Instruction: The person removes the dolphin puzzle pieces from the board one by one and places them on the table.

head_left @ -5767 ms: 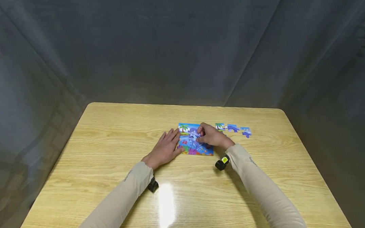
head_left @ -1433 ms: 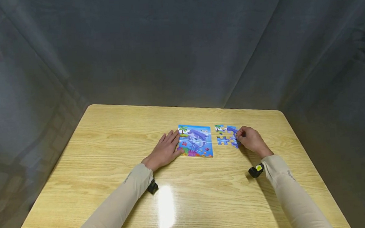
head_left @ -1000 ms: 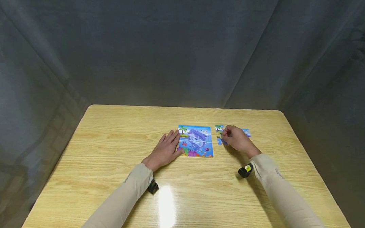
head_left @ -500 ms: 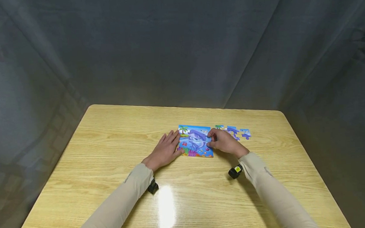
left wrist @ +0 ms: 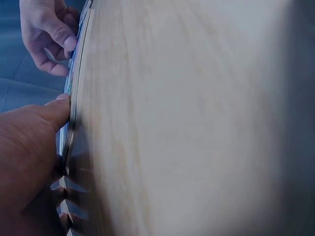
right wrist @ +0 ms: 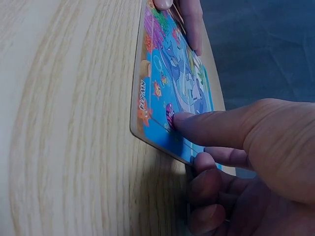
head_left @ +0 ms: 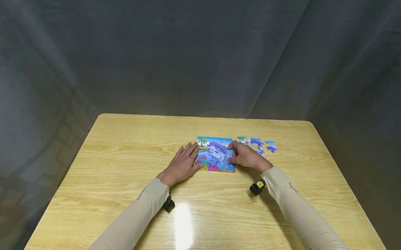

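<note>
A dolphin jigsaw puzzle (head_left: pixel 210 165), bright blue with a palm tree and coral, lies on the wooden table. My left hand (head_left: pixel 182 166) rests at its left side, fingers straight and spread, thumb on the lower left edge. From the right, my right hand (head_left: pixel 247 155) grips the puzzle's edge. In the right wrist view its thumb (right wrist: pixel 211 128) presses the surface by a purple fish, while the other fingers curl at the board's side; no loose piece shows between them. Several loose pieces (head_left: pixel 271 146) with palm and dolphin parts lie behind that hand, some hidden by it.
The table (head_left: pixel 137 142) is light wood with rounded far corners. A glare spot (head_left: pixel 182 230) shines near its front. Dark grey curtains (head_left: pixel 184 58) hang at the back and both sides. A small black camera (head_left: pixel 257 187) is strapped to the right wrist.
Over the last seconds my right hand went from the puzzle's middle to the loose pieces, then back left to the puzzle's right edge. More loose pieces lie there now. My left hand stayed put.
</note>
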The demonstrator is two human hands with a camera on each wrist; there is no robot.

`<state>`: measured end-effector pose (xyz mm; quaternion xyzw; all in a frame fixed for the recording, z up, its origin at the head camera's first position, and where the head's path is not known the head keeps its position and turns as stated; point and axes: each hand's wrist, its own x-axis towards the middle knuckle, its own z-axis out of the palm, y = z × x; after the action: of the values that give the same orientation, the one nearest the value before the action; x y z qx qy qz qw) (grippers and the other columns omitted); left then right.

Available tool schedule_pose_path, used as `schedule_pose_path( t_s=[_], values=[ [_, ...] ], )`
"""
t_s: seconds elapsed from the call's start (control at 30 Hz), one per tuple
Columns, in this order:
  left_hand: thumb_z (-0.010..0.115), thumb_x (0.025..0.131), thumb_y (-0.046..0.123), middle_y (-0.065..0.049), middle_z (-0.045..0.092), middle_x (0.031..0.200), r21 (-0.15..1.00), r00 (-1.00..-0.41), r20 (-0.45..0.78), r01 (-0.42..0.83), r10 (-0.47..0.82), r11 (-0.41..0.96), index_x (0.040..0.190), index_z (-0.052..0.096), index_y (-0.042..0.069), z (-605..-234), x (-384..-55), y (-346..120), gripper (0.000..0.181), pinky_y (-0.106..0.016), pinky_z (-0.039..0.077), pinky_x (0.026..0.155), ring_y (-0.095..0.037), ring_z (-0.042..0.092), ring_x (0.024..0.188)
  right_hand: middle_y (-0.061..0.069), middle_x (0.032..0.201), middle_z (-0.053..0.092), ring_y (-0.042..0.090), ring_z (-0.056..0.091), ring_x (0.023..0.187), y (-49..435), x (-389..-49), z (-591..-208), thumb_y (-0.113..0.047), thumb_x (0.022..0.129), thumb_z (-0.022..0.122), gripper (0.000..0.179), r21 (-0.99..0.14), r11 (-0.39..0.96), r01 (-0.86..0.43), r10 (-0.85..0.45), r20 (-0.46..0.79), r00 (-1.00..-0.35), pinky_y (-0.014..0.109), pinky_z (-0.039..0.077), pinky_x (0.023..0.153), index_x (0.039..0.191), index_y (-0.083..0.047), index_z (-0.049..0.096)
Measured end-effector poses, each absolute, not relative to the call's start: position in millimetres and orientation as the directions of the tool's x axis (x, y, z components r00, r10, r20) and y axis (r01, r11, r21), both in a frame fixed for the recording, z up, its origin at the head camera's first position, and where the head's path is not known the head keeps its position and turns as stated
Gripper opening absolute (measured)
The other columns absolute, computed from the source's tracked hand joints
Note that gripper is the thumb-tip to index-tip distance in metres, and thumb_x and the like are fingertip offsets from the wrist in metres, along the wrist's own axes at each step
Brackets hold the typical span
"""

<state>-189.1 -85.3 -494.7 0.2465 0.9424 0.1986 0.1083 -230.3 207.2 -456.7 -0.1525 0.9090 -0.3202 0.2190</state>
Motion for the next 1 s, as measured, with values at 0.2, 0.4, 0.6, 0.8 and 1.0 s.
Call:
schedule_pose_path(
  t_s=[0.2,0.4,0.6,0.8,1.0],
  values=[
    [0.044,0.113,0.051,-0.011,0.009,0.182,0.43,-0.858,-0.105,0.417,0.503,0.801,0.171,0.016,0.005,-494,-189,-84,0.079,-0.056,0.006,0.139,-0.034,0.006,0.17,0.007,0.088,0.052,0.02,0.046,0.076,209,-232,-457,-0.011,0.101,0.074,0.036,-0.661,0.739,-0.131,-0.418,-0.298,-0.858,0.034,0.042,0.074,0.13,-0.001,0.055],
    [0.044,0.113,0.051,-0.012,0.01,0.182,0.433,-0.857,-0.096,0.421,0.506,0.797,0.171,0.016,0.005,-494,-189,-84,0.079,-0.057,0.007,0.138,-0.034,0.007,0.17,0.008,0.089,0.052,0.02,0.046,0.076,210,-231,-461,-0.01,0.1,0.075,0.035,-0.668,0.728,-0.154,-0.426,-0.265,-0.865,0.033,0.041,0.074,0.125,-0.003,0.052],
    [0.045,0.113,0.051,-0.012,0.011,0.181,0.426,-0.858,-0.096,0.422,0.504,0.8,0.171,0.016,0.005,-493,-188,-84,0.079,-0.057,0.007,0.138,-0.034,0.007,0.17,0.01,0.096,0.052,0.021,0.046,0.081,209,-227,-464,-0.009,0.099,0.077,0.037,-0.673,0.723,-0.157,-0.405,-0.229,-0.885,0.035,0.04,0.074,0.124,-0.004,0.05],
    [0.046,0.113,0.05,-0.012,0.013,0.181,0.423,-0.86,-0.084,0.426,0.503,0.8,0.171,0.018,0.004,-494,-188,-84,0.079,-0.058,0.009,0.138,-0.035,0.009,0.17,0.014,0.106,0.051,0.022,0.045,0.087,208,-224,-465,-0.006,0.098,0.076,0.037,-0.689,0.707,-0.157,-0.392,-0.198,-0.898,0.038,0.039,0.079,0.121,-0.003,0.047],
    [0.045,0.113,0.05,-0.012,0.012,0.181,0.42,-0.858,-0.087,0.43,0.507,0.799,0.171,0.018,0.004,-494,-188,-84,0.079,-0.058,0.009,0.138,-0.035,0.009,0.17,0.012,0.104,0.055,0.023,0.049,0.089,209,-223,-467,-0.002,0.101,0.07,0.03,-0.732,0.669,-0.128,-0.374,-0.183,-0.909,0.035,0.042,0.079,0.122,-0.002,0.049]
  ],
)
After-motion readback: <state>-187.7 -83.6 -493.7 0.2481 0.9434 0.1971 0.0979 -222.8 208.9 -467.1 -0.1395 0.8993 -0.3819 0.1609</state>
